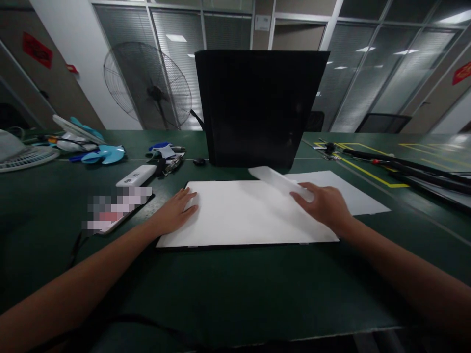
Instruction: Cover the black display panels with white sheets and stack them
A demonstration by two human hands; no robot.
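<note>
A large white sheet (243, 213) lies flat on a thin dark board on the green table (235, 294). My left hand (176, 212) rests palm down on the sheet's left edge, fingers spread. My right hand (324, 205) grips a white, blurred strip or film (274, 180) that lifts off the sheet's upper right part and rises toward the back. A second white sheet (353, 196) lies under and to the right of my right hand.
A tall black box (257, 108) stands right behind the sheet. At left lie a phone (117, 208), a white power bank (137, 175), blue fan parts (101, 154) and small clutter. A standing fan (147, 88) is behind. Dark rods (405, 166) lie at right.
</note>
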